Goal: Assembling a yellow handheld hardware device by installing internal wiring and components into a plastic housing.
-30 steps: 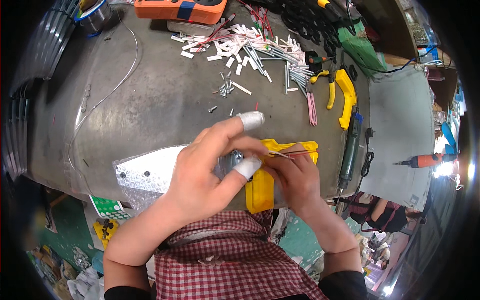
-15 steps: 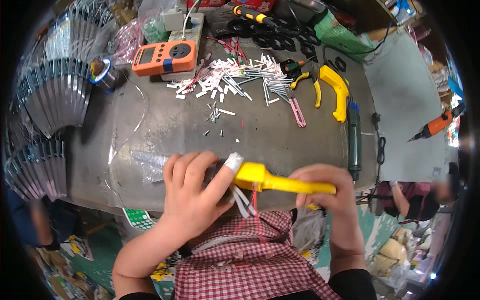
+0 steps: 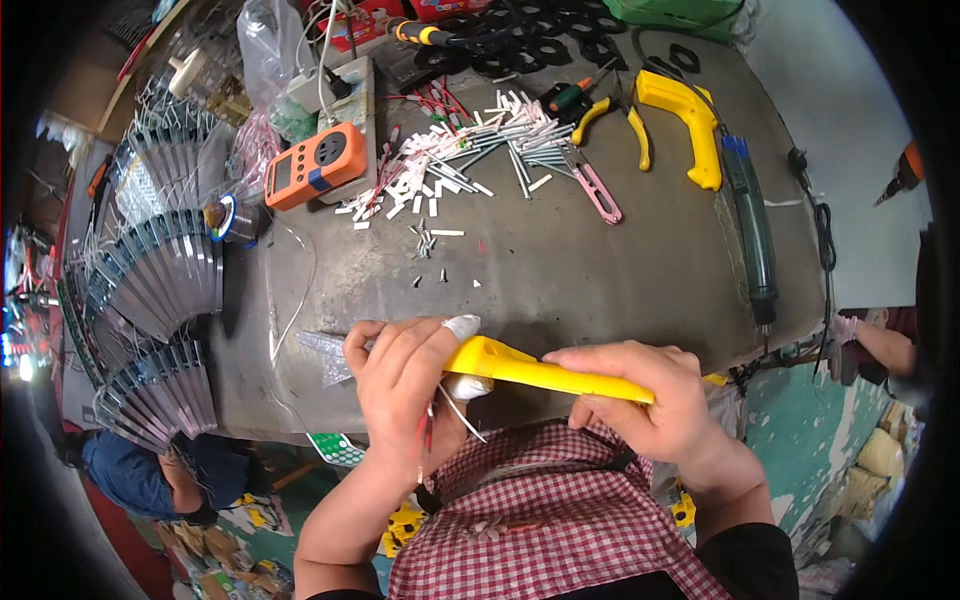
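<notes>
Both my hands grip a yellow plastic handle shell (image 3: 548, 375) above the near edge of the bench. My left hand (image 3: 408, 368) closes around its wider left end, with white wrapping on the fingertips. Red and white wires (image 3: 432, 425) hang down by that palm. My right hand (image 3: 645, 390) is wrapped round the narrow right end, thumb along the top. What lies inside the shell is hidden by its side wall. Just left of my left hand is a clear plastic bag (image 3: 325, 357). A few small screws (image 3: 443, 275) lie beyond the shell.
Farther back lie a heap of white sleeves and metal rods (image 3: 490, 145), pink snips (image 3: 598, 192), yellow-handled pliers (image 3: 640, 135) and another yellow handle (image 3: 700, 130). A dark electric screwdriver (image 3: 750, 230) lies right. Left are an orange meter (image 3: 318, 165), solder spool (image 3: 238, 220) and fanned metal strips (image 3: 165, 275).
The view has shifted, so the bench items appear displaced. The yellow shell has turned in my hands and slopes down to the right. The wires now hang nearer my left palm.
</notes>
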